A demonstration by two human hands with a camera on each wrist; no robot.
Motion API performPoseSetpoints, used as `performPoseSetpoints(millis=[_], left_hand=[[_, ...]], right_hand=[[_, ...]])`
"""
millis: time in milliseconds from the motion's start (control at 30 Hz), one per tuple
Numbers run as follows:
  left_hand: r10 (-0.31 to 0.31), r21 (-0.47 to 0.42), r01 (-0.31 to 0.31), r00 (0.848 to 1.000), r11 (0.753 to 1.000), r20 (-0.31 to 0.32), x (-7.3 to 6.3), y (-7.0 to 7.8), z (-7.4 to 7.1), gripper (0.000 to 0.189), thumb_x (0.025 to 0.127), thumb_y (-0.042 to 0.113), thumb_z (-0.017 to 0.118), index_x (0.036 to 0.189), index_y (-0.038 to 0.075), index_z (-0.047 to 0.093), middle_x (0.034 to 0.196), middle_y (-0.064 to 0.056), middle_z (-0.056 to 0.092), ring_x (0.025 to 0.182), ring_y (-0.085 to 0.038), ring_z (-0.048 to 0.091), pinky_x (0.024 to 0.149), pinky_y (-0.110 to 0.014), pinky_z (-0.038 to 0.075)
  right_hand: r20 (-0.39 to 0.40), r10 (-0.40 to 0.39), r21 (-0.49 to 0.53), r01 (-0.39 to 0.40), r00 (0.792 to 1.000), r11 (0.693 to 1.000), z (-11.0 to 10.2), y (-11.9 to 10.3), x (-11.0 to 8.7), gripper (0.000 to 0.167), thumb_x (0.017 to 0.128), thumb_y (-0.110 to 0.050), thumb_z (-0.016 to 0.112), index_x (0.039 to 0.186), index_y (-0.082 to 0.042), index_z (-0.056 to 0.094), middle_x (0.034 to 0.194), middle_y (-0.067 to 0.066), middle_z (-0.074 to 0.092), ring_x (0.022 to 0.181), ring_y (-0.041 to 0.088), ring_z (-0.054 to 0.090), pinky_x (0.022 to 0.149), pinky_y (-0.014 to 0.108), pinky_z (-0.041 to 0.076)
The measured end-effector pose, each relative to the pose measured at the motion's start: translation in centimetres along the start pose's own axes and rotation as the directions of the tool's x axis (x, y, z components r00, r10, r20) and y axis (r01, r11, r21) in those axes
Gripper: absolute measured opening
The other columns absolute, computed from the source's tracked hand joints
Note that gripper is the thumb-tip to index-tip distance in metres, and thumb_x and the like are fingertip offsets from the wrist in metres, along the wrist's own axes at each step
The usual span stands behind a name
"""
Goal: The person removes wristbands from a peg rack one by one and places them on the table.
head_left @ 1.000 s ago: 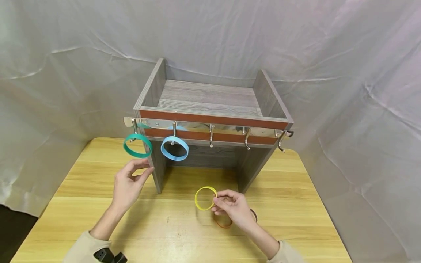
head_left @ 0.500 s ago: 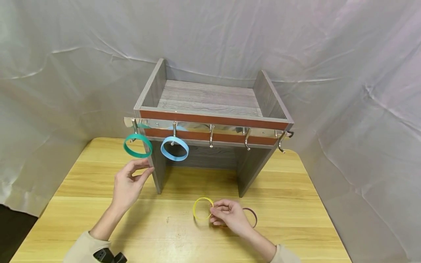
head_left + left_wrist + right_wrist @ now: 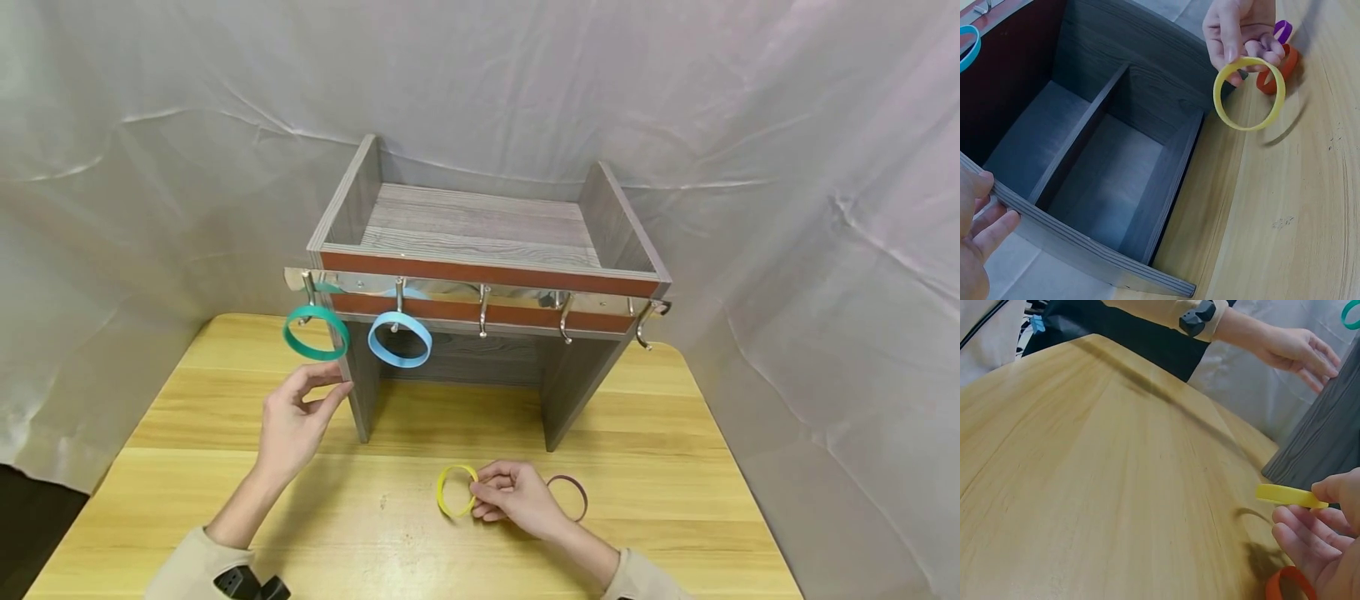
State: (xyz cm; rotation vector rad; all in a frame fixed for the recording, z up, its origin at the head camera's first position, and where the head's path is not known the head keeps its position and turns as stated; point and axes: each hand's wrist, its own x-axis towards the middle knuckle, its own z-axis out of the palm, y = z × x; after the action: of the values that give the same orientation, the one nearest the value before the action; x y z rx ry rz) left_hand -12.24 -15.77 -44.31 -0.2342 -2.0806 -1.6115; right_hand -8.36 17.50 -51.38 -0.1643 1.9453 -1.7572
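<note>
Yellow band (image 3: 1285,495) is pinched in the right hand (image 3: 519,502) above a wood-grain surface (image 3: 652,500) as the left hand (image 3: 292,425) grips the side of a grey rack (image 3: 480,221).

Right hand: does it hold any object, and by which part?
The right hand pinches the yellow wristband by the right side of its loop in the head view.

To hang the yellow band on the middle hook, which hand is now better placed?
Probably the right hand: it pinches the yellow band, whereas the left hand holds the gray shelf by its left side.
</note>
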Motion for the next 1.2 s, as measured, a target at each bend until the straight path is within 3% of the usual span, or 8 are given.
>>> performPoseSetpoints(millis=[233, 667, 1200], left_hand=[[-0.016, 0.008, 0.016, 1.0, 1.0, 0.008, -0.03, 0.16, -0.06, 0.026, 0.091, -0.01, 0.075, 0.115, -0.003, 0.073, 0.106, 0.028, 0.068, 0.099, 0.013, 0.068, 0.075, -0.009, 0.062], [-0.011, -0.002, 0.011, 1.0, 1.0, 0.003, -0.05, 0.2, -0.02, 0.026, 0.091, -0.011, 0.075, 0.115, -0.003, 0.073, 0.106, 0.028, 0.069, 0.099, 0.012, 0.069, 0.075, -0.009, 0.062], [-0.009, -0.006, 0.009, 1.0, 1.0, 0.003, -0.05, 0.1, -0.02, 0.026, 0.091, -0.012, 0.075, 0.115, -0.003, 0.073, 0.106, 0.028, 0.069, 0.099, 0.012, 0.069, 0.077, -0.009, 0.062]], right_hand=[[-0.003, 0.023, -0.048, -0.023, 1.0, 0.999, -0.11, 0.44, 0.3, 0.032, 0.101, -0.012, 0.071, 0.119, 0.014, 0.066, 0.093, 0.026, 0.077, 0.079, 0.02, 0.08, 0.069, 0.025, 0.068], [-0.006, 0.084, -0.047, -0.085, 0.996, 0.995, -0.09, 0.84, 0.4, 0.034, 0.1, -0.013, 0.072, 0.122, 0.012, 0.065, 0.086, 0.01, 0.078, 0.073, 0.012, 0.077, 0.065, 0.024, 0.067], [-0.007, 0.095, -0.069, -0.095, 0.995, 0.993, -0.78, 0.88, 0.43, 0.033, 0.1, -0.011, 0.072, 0.122, 0.013, 0.065, 0.085, 0.016, 0.079, 0.067, 0.01, 0.076, 0.061, 0.023, 0.066]])
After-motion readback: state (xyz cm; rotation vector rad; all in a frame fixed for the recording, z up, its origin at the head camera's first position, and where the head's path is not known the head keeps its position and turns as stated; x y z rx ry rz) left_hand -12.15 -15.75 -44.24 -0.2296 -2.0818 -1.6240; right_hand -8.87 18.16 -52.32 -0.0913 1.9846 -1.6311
